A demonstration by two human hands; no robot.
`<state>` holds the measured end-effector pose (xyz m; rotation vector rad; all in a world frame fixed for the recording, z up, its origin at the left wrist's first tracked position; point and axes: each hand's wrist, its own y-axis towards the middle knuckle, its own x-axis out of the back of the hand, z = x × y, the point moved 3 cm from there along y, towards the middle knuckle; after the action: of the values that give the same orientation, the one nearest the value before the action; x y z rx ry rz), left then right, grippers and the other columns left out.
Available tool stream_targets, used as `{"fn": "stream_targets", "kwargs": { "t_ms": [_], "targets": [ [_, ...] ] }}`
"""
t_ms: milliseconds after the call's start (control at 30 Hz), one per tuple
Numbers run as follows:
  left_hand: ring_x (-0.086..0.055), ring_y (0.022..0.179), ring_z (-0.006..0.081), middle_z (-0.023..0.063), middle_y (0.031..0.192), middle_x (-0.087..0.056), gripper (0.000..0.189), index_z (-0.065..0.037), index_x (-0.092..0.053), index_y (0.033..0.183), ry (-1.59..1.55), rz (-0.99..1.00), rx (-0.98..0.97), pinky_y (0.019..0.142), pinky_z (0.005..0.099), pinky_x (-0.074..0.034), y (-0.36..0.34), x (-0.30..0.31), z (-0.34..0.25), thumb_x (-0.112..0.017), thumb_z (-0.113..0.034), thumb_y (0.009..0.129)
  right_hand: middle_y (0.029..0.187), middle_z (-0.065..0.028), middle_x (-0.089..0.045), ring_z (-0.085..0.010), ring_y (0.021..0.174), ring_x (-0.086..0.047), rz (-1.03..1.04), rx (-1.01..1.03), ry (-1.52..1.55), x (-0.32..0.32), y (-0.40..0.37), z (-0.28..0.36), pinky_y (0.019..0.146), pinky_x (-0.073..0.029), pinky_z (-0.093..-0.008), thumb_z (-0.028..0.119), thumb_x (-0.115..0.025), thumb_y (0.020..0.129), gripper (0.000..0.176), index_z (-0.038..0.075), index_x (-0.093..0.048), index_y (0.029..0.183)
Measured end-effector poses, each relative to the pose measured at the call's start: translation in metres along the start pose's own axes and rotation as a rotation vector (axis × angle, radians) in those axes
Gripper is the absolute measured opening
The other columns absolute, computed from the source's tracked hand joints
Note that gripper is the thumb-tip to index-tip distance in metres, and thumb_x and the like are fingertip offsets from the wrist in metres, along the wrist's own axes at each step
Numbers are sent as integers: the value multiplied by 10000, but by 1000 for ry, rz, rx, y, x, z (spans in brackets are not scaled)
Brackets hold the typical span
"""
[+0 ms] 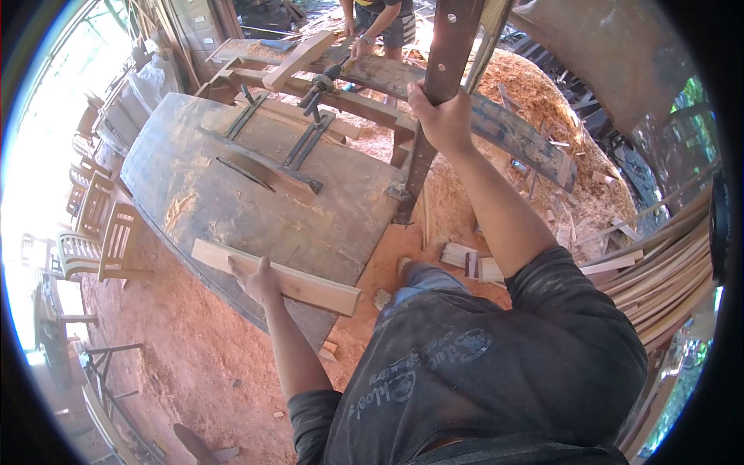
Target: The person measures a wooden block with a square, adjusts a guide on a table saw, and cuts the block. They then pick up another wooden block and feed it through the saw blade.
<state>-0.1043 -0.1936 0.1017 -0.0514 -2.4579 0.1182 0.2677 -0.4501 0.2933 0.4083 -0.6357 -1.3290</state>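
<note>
My left hand is closed around a pale wooden board that lies on the near end of a worn metal worktable. The thumb and fingers grip the board's edge left of its middle. My right hand is wrapped around a dark upright beam with bolt heads or holes along it. The beam stands at the table's right edge. On the tabletop a dark metal guide bar lies across slotted rails, beside a narrow dark slot.
Across the table, another person's hands are near a dark shaft. Wooden chairs stand at left. Sawdust is heaped at the right, near stacked wood strips. Offcuts lie by my feet.
</note>
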Motion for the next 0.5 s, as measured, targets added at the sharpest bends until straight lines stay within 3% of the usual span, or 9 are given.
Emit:
{"fn": "stream_targets", "kwargs": {
  "t_ms": [367, 467, 500],
  "targets": [
    [-430, 1493, 402, 213, 1664, -394, 982, -162, -308, 1676, -5, 14, -20, 1230, 442, -377, 3, -3, 5, -792, -186, 822, 694, 1, -690, -79, 639, -646, -21, 1, -4, 1, -1, 0, 618, -513, -284, 191, -764, 945, 189, 12, -740, 892],
    [-437, 1476, 412, 225, 1662, -386, 972, -144, -318, 1669, 87, -53, -224, 1233, 445, -369, 19, -12, 32, -792, -214, 824, 714, 8, -693, -81, 646, -642, -27, -13, 34, -3, -1, -12, 630, -521, -286, 212, -779, 943, 201, 17, -755, 908],
    [-445, 1461, 416, 233, 1646, -396, 979, -139, -320, 1667, 59, -44, -192, 1230, 445, -368, 21, -11, 37, -793, -237, 815, 717, 11, -691, -77, 647, -641, -17, -41, 39, -4, -2, -9, 627, -519, -281, 210, -778, 949, 196, 18, -759, 921]
  ]
}}
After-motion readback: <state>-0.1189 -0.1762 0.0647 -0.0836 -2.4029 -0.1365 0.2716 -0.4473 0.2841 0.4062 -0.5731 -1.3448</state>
